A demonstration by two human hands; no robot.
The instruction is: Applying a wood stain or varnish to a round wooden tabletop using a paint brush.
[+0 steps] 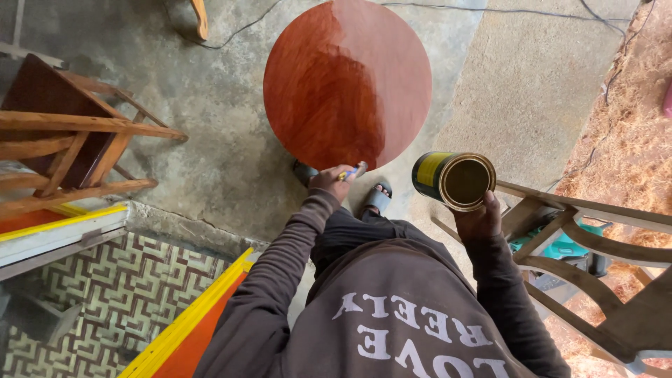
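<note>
A round reddish-brown wooden tabletop stands in front of me; its left part looks darker and glossier than the right. My left hand is closed around a brush handle with blue and yellow on it, just below the tabletop's near edge; the bristles are hidden. My right hand grips an open round tin, green and yellow outside, tilted with its dark inside facing up. My feet in sandals show under the tabletop.
An overturned wooden stool frame lies at left on the concrete floor. A bare wooden chair frame stands at right over a green tool. Patterned tiles and yellow-edged boards sit near left. Cables run along the far floor; sawdust lies at far right.
</note>
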